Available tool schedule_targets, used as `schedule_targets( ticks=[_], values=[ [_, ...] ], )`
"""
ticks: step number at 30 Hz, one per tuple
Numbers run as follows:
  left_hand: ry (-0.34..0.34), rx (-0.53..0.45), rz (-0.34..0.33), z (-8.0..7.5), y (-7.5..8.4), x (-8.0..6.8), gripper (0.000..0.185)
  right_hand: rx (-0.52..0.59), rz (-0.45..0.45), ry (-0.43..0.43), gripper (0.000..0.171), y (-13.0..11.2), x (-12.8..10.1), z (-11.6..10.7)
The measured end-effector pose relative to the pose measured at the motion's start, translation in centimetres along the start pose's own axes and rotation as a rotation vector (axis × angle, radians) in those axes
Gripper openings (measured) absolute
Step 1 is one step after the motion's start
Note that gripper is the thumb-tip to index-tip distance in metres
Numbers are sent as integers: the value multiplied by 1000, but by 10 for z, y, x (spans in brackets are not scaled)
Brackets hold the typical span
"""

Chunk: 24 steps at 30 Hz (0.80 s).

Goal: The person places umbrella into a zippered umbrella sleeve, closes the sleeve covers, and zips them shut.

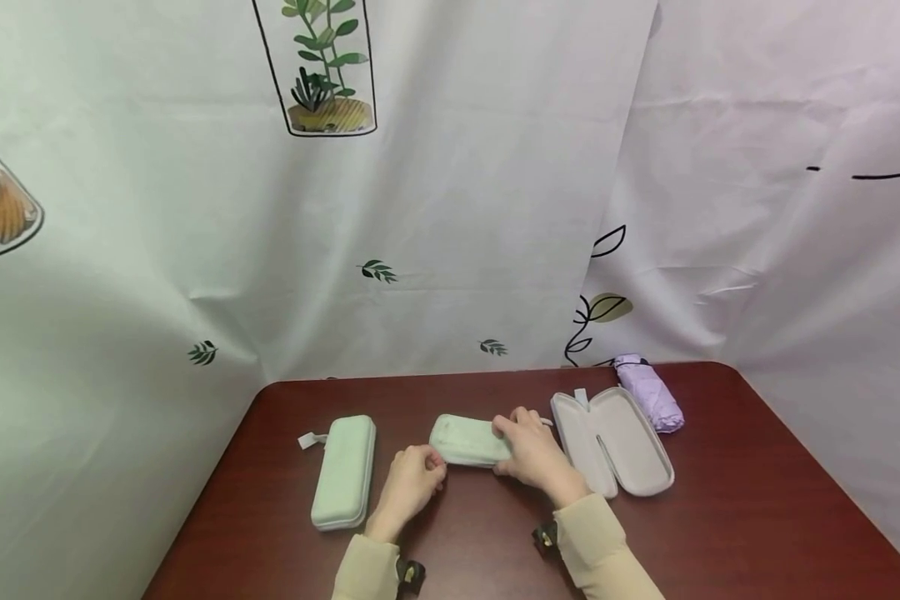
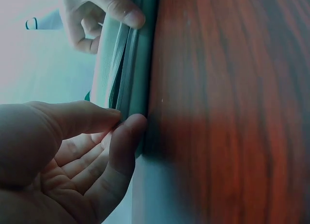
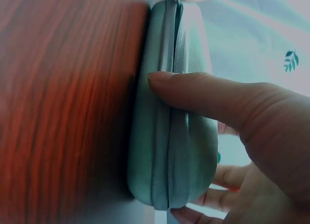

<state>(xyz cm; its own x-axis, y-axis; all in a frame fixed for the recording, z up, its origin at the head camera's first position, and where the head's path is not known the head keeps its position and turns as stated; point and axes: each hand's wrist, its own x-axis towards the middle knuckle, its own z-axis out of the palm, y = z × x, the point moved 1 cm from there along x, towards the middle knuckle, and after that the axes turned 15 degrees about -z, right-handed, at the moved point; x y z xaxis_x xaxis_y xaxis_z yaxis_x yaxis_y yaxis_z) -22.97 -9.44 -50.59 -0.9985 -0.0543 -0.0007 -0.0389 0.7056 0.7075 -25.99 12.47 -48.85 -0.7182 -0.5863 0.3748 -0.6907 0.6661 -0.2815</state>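
A pale green zippered case (image 1: pixel 465 440) lies on the table between the two hands. My right hand (image 1: pixel 528 448) grips its right part from above, and in the right wrist view the thumb (image 3: pixel 193 88) presses across the zipper seam (image 3: pixel 163 151). At the case's left front corner my left hand (image 1: pixel 411 477) pinches the zipper pull, itself hidden behind the fingertips. A narrow gap (image 2: pixel 118 74) shows along the zipper between the hands in the left wrist view; past the right thumb the seam looks closed.
Another pale green case (image 1: pixel 345 473) with a white strap lies closed on the left. On the right an opened case (image 1: pixel 633 450) shows its light grey inside, with a folded purple umbrella (image 1: pixel 648 393) behind it. A patterned curtain (image 1: pixel 450 208) hangs behind the table (image 1: pixel 495 550).
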Motion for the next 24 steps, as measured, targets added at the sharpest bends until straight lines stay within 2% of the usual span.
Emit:
schedule_targets(
  ticks=[6,16,24],
  values=[
    [5,-4,-11,3,2,0,18,-60,28,-10,49,-11,1,5],
    [-56,-29,40,10,7,-1,17,-78,66,2,60,-29,3,11],
    [-81,-24,86,9,10,-3,15,-130,114,-6,62,-48,4,11]
  ],
)
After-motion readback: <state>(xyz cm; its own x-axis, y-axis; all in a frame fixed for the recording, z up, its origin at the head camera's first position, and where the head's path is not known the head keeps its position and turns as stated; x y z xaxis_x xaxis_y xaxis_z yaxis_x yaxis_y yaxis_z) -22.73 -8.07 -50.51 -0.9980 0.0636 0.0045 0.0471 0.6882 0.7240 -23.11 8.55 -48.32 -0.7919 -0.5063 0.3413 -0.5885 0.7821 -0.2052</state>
